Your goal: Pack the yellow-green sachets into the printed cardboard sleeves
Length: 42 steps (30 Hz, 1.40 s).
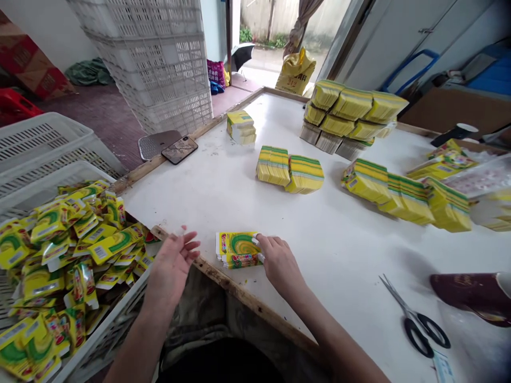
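Note:
A yellow and green crayon box (239, 246) lies on the white table near its front edge, with a printed side panel facing me. My right hand (277, 259) is closed on the right end of this box, thumb and fingers gripping it; that end is hidden behind the fingers. My left hand (173, 260) is open above the table's wooden edge, palm turned up and fingers apart. It holds nothing and is apart from the box. Left of it, a white plastic crate (133, 298) contains a heap of similar yellow boxes (120, 242).
Stacks of flat yellow cartons (289, 169) stand mid-table, with a taller pile (347, 109) behind and a row (403, 191) to the right. Scissors (415, 316) and a dark mug (467, 292) lie at the right. A phone (179, 149) rests at the left edge.

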### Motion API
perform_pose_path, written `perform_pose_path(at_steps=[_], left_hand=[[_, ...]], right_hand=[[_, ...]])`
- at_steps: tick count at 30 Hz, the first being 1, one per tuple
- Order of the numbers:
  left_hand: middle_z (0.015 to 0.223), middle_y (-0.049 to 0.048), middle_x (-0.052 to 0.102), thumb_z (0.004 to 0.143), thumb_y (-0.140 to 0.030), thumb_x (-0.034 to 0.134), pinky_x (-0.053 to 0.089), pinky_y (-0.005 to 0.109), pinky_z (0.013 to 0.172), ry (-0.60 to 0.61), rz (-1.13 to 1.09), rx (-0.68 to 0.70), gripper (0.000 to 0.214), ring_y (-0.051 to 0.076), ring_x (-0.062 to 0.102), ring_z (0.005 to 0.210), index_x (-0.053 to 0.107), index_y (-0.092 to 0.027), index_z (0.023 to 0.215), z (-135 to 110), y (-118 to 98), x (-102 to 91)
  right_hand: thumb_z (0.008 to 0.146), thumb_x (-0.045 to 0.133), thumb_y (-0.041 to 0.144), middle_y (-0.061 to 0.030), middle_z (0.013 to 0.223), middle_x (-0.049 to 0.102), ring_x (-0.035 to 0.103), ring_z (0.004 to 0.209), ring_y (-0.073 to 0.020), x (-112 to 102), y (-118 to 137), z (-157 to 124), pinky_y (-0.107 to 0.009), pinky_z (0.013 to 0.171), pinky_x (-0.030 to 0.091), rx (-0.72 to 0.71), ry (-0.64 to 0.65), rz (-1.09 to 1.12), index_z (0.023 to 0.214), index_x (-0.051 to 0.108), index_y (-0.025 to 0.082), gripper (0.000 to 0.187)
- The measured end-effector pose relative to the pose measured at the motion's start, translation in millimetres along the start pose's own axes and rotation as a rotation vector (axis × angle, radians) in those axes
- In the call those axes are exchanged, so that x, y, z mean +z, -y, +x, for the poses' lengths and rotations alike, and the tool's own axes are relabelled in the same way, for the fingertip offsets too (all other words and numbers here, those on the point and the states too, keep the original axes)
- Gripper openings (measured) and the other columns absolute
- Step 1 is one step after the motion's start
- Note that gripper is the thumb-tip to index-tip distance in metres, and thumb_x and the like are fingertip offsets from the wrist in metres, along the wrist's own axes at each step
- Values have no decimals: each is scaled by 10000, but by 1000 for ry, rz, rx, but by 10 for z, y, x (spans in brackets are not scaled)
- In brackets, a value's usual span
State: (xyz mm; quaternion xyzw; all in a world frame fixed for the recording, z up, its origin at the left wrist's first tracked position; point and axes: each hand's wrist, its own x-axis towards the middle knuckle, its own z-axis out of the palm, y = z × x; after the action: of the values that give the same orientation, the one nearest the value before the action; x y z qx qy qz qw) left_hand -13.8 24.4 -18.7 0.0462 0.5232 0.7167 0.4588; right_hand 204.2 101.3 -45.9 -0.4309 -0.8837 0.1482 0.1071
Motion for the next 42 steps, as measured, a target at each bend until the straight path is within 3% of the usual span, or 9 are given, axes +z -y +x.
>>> perform_pose_path(at_steps=[5, 18, 23, 26, 28, 33, 36, 39, 42], left_hand=[[952, 57, 686, 700, -341, 765, 501, 196, 637, 145, 154, 31, 432, 119, 618, 768, 644, -159, 1073, -71, 172, 116], [1138, 102, 619, 779, -425, 670, 539, 339, 766, 336, 827, 143, 464, 199, 617, 919, 538, -182, 1152, 14, 378, -2], [1154, 86, 576, 821, -352, 650, 506, 304, 822, 215, 671, 399, 425, 178, 575, 977, 504, -214, 1196, -139, 410, 59], [1226, 84, 523, 823, -304, 658, 475, 291, 888, 77, 456, 607, 471, 174, 545, 1063, 465, -248, 1249, -250, 457, 86], [1261, 95, 506, 809, -330, 672, 471, 303, 920, 114, 320, 637, 530, 190, 536, 1113, 448, -253, 1283, -321, 496, 128], [1355, 119, 522, 789, -486, 654, 480, 427, 982, 425, 115, 326, 590, 287, 506, 1243, 482, -252, 1303, -467, 539, 408], [1069, 97, 694, 874, -541, 491, 532, 472, 902, 383, 5, 166, 418, 289, 624, 1087, 614, -218, 1109, -480, 534, 580], [980, 61, 718, 882, -545, 473, 555, 443, 870, 247, 89, 357, 382, 271, 656, 1011, 661, -227, 979, -422, 580, 599], [1014, 91, 719, 871, -532, 506, 557, 428, 869, 315, 332, 609, 381, 287, 654, 1017, 689, -210, 962, -336, 683, 478]], right_hand=[[812, 497, -35, -156, 1098, 600, 507, 1000, -283, 64, 11, -13, -427, 882, 467, 2, -60, 19, 1121, 580, 126, 358], [717, 651, -13, -125, 1015, 577, 486, 953, -276, 32, 61, -20, -406, 857, 482, 55, -86, 112, 939, 575, 148, 285], [756, 582, 22, -91, 893, 597, 512, 819, -251, -25, 71, -59, -384, 747, 460, 145, -66, 89, 825, 524, 185, 186], [759, 555, 44, -24, 770, 582, 517, 706, -199, -92, 10, -67, -318, 647, 428, 206, -60, 324, 760, 469, 214, 190], [751, 581, 84, 19, 710, 554, 506, 636, -161, -147, 6, -67, -273, 585, 405, 239, -76, 574, 759, 447, 223, 194], [719, 673, 150, 46, 688, 530, 490, 612, -122, -221, 188, -85, -239, 569, 406, 104, -26, 964, 750, 444, 221, 241], [699, 740, 242, 52, 668, 511, 467, 582, -111, -213, 268, -93, -241, 552, 405, 118, 17, 1210, 720, 428, 222, 314], [694, 761, 327, 49, 708, 521, 494, 589, -113, -200, 263, -94, -252, 555, 429, 179, 48, 1462, 739, 410, 230, 367], [709, 737, 279, 49, 680, 511, 469, 583, -111, -190, 239, -111, -245, 545, 401, 195, -17, 1306, 713, 424, 225, 318]])
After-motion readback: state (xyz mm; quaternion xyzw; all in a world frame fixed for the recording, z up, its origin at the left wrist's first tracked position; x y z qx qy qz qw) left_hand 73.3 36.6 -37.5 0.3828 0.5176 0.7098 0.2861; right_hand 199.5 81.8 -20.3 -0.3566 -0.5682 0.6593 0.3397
